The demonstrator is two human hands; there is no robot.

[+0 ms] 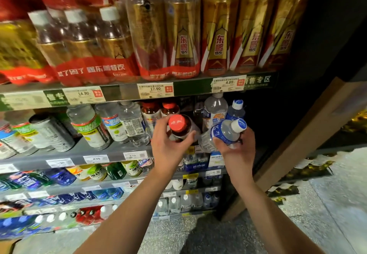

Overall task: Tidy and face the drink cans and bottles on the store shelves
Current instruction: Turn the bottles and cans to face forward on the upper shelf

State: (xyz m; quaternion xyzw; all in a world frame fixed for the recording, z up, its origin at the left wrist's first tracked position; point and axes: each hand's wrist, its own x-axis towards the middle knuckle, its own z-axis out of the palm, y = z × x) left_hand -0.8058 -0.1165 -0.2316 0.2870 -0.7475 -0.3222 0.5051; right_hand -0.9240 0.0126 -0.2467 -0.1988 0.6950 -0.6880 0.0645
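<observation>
My left hand [168,146] grips a brown bottle with a red cap [179,126], held in front of the second shelf. My right hand [237,150] grips a clear bottle with a blue label and a white-and-blue cap [224,132], tilted with its cap pointing up and right. Behind them on that shelf stand two more red-capped bottles [158,110] and two blue-capped bottles [235,110]. Both held bottles are off the shelf board.
Large gold-and-red bottles [218,35] fill the top shelf above price tags [155,90]. Clear bottles with green labels and a can [53,132] stand at the left on the second shelf. Lower shelves hold more bottles. A brown board [297,144] leans at the right.
</observation>
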